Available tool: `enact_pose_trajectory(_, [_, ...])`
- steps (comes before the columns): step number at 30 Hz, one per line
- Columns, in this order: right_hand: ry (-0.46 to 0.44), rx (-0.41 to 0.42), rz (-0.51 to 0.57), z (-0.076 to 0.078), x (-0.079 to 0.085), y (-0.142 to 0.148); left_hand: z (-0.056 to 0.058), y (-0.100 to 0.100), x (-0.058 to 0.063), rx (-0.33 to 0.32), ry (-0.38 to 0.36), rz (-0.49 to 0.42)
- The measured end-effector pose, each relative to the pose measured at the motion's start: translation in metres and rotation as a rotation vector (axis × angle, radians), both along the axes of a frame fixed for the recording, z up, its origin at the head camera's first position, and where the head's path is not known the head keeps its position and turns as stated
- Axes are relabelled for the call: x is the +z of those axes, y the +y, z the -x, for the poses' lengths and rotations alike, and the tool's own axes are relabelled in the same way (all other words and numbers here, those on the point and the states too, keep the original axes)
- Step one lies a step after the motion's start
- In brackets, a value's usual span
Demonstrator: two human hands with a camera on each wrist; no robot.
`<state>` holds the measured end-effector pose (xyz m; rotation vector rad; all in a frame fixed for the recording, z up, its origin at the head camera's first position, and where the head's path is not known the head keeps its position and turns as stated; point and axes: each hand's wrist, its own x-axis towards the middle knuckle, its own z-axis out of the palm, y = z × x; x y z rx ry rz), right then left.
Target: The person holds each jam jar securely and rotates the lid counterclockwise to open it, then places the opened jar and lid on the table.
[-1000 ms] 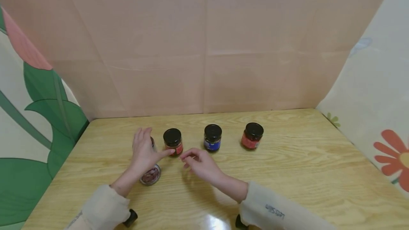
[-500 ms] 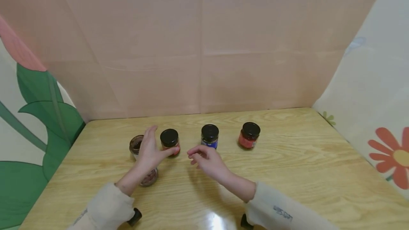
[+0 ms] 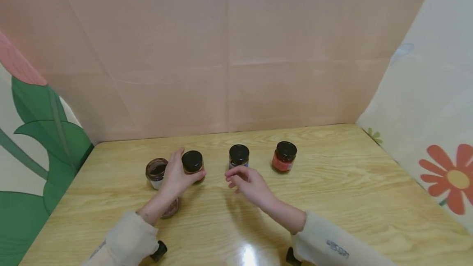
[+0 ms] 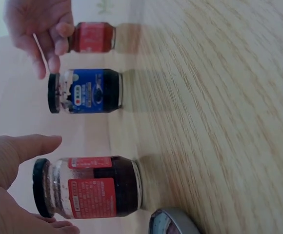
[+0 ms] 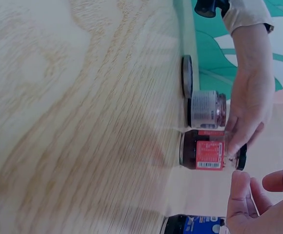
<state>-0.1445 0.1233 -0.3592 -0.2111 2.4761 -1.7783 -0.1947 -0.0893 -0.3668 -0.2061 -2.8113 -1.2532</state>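
Note:
My left hand (image 3: 178, 180) reaches round a black-lidded jar with a red label (image 3: 193, 161), thumb on one side and fingers on the other. In the left wrist view a gap shows between the thumb (image 4: 46, 145) and this jar (image 4: 90, 187). My right hand (image 3: 252, 187) hovers with loosely bent fingers and holds nothing. Its fingertips overlap the lower front of a blue-labelled jar (image 3: 239, 154) in the head view. Left of my left hand stands an open jar (image 3: 156, 170) with a dark-smeared rim. A loose lid (image 3: 171, 209), partly hidden by my left wrist, lies nearer to me.
Another red-labelled jar (image 3: 284, 157) with a black lid stands farthest right in the row. All of this is on a wood-grain table (image 3: 354, 184). A pinkish cloth (image 3: 229, 52) hangs behind its back edge, with flower-printed panels (image 3: 443, 175) at the sides.
My left hand has shifted right from over the open jar, now uncovered, to round the red-labelled jar. My right hand has moved right toward the blue-labelled jar. The view has turned slightly right.

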Motion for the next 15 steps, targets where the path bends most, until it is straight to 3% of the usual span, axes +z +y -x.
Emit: enact_pose_trajectory(15, [-0.025,-0.032,-0.002,0.002,0.002,0.013,0.01,0.001,-0.01,0.009,-0.091,-0.036])
